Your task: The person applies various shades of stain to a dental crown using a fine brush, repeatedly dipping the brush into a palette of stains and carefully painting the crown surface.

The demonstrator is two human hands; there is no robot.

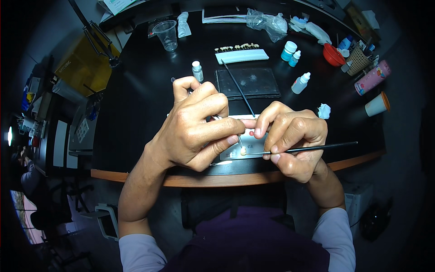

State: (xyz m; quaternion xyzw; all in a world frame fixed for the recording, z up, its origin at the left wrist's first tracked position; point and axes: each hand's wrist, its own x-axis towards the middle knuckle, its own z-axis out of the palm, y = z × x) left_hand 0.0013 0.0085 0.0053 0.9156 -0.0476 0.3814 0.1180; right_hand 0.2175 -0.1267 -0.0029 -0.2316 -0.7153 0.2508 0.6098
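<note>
My left hand [199,127] is closed around slim metal tweezers [240,140], whose tips are at a small cream tooth-shaped piece [243,151]. My right hand [294,140] pinches a thin black brush [331,145], its fine tip touching or very near that piece. Beneath both hands lies a white glossy slab [229,155] with a small red spot [252,133] on it. The fingers of the two hands come close together above the slab, and my left hand hides part of it.
A dark pad [263,81] with another brush [233,77], a tooth shade guide [242,55], small bottles [300,85], a plastic cup [168,38], a red bowl [333,55] and a paper cup [376,105] stand around the desk [127,86]. A co-worker [29,174] sits at far left.
</note>
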